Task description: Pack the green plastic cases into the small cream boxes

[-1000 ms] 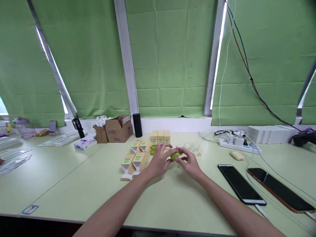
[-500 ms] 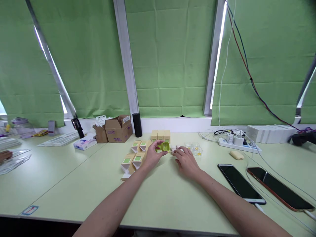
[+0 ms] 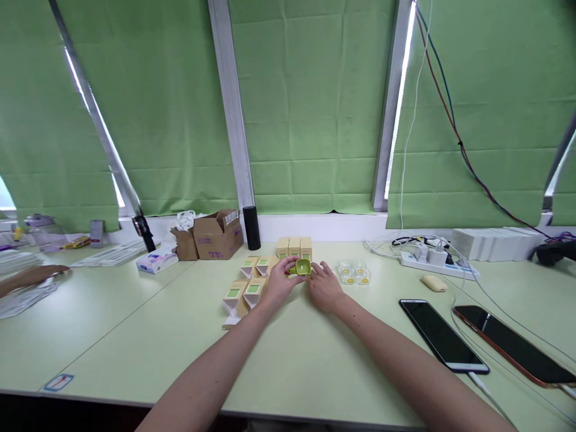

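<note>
My left hand (image 3: 279, 283) is closed around a small green square cup (image 3: 303, 267), its open mouth turned towards me. Close against the cup's right side is my right hand (image 3: 324, 287), fingers bent and drawn together; whatever lies under its fingertips is hidden. To the left of my left hand stand several small tan cardboard boxes (image 3: 233, 293) with green squares on top and white flaps folded out. Behind my hands is a row of similar closed boxes (image 3: 294, 245). A clear plastic tray (image 3: 354, 273) with round cups and yellow spots sits right of my right hand.
Two phones (image 3: 441, 333) (image 3: 513, 342) with cables lie at the right, near a cream case (image 3: 434, 283) and a power strip (image 3: 438, 265). White boxes (image 3: 495, 245) stand behind. Cardboard boxes (image 3: 219, 237), a black cylinder (image 3: 251, 228) and a tissue pack (image 3: 157, 262) are back left. Another person's hand (image 3: 45, 273) is far left.
My right hand has moved left, up to the green cup, and the white thing by its fingertips is now out of sight. The other person's hand reaches further in from the left.
</note>
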### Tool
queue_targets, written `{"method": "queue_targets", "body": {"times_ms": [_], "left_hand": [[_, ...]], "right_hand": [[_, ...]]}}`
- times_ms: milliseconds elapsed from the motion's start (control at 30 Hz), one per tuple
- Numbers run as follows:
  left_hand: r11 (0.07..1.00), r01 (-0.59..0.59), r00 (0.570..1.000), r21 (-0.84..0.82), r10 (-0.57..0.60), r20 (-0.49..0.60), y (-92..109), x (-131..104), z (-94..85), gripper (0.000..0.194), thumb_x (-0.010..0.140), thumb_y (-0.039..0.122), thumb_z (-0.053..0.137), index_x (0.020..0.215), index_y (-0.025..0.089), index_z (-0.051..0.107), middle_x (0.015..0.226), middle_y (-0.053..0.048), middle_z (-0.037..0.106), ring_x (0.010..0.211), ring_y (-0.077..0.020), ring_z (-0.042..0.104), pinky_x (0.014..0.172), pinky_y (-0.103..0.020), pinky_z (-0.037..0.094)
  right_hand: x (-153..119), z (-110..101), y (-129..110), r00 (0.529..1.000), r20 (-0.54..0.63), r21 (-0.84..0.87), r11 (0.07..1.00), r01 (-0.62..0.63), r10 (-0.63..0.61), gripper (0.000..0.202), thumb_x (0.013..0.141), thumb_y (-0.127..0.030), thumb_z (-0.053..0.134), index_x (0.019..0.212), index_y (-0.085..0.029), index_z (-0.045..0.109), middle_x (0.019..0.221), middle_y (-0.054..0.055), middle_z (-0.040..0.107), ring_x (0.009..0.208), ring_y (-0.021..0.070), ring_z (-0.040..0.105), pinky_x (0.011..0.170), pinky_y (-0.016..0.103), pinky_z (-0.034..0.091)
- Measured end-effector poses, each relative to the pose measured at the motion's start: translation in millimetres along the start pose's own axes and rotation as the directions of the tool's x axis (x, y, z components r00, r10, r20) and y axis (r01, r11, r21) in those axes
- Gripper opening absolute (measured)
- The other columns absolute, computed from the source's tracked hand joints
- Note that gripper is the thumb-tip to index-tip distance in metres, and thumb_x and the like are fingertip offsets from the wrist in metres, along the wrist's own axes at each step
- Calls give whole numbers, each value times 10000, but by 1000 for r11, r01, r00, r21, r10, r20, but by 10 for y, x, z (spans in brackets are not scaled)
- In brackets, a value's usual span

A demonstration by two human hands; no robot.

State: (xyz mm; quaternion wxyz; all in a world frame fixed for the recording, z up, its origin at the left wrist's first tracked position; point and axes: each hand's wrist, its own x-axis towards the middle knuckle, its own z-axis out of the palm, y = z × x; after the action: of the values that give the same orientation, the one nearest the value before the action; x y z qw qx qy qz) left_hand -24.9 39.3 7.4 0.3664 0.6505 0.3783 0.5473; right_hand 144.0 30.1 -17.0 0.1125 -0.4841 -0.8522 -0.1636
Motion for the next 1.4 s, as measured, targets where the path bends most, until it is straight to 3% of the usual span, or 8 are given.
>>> {"method": "queue_targets", "body": {"times_ms": [267, 467, 633, 800, 867, 1033, 1200, 1400], "left_hand": [[1000, -19, 1000, -21, 18, -25, 68, -22, 17, 537, 607, 157, 868, 1104, 184, 664, 1223, -118, 741, 1205, -296, 671, 951, -386, 496], [1000, -10, 999, 12, 10, -37, 111, -65, 49, 533, 644, 154, 860, 1137, 182, 661, 1203, -125, 749, 1204, -299, 672, 988, -424, 501], [999, -25, 999, 34, 25, -20, 112, -86, 88, 527, 648, 163, 869, 1134, 180, 666, 1195, -123, 750, 1192, -296, 681, 995, -434, 518], [998, -37, 999, 48, 38, -24, 72, -85, 115, 519, 634, 131, 858, 1120, 178, 684, 1196, -123, 742, 1160, -295, 694, 997, -441, 526], [997, -34, 999, 63, 35, -7, 63, -92, 120, 507, 640, 120, 843, 1121, 182, 695, 1213, -120, 734, 1160, -293, 691, 1005, -445, 520], [995, -37, 999, 92, 37, 4, 62, -124, 134, 504, 656, 143, 841, 1139, 190, 704, 1229, -116, 722, 1174, -297, 676, 1032, -464, 494], [995, -37, 999, 93, 36, 13, 60, -153, 161, 507, 650, 101, 832, 1134, 195, 716, 1267, -121, 692, 1159, -279, 681, 1060, -468, 489], [995, -51, 998, 85, 48, 31, 61, -173, 198, 504, 640, 70, 827, 1118, 209, 748, 1269, -113, 677, 1137, -270, 693, 1064, -468, 507]], "right_hand": [[-44, -73, -20, 998, -58, -33, 999, 8, -10, 330, 919, -91, 492, 1084, -161, 769, 1159, 159, 745, 1355, 312, 459, 1179, 478, 230], [-322, -204, -4, 986, -161, 15, 999, 33, -30, 302, 809, -37, 571, 987, -170, 776, 989, 149, 761, 1116, 308, 564, 1072, 456, 301], [-492, -177, -47, 973, -228, 41, 998, 45, -34, 284, 808, -5, 532, 845, -188, 746, 858, 117, 742, 909, 256, 610, 946, 419, 369], [-589, -226, -140, 948, -315, 309, 949, 67, 36, 292, 790, 20, 511, 834, -200, 699, 811, 73, 717, 816, 216, 623, 822, 366, 424], [-613, -278, -152, 933, -341, 524, 848, 85, 117, 273, 838, -26, 508, 909, -216, 691, 873, 61, 726, 835, 211, 636, 775, 342, 456], [-600, -369, -57, 875, -300, 893, 436, 117, 380, 145, 929, -262, 566, 960, -245, 706, 948, 49, 728, 852, 198, 656, 725, 320, 509], [-539, -320, 102, 811, -83, 996, 57, 61, 580, 289, 779, -464, 754, 912, -207, 749, 830, 59, 727, 685, 176, 600, 562, 289, 460], [-532, -320, 161, 782, 68, 989, -145, 29, 620, 460, 664, -597, 832, 849, -182, 759, 769, 59, 702, 674, 159, 576, 528, 258, 446]]}}
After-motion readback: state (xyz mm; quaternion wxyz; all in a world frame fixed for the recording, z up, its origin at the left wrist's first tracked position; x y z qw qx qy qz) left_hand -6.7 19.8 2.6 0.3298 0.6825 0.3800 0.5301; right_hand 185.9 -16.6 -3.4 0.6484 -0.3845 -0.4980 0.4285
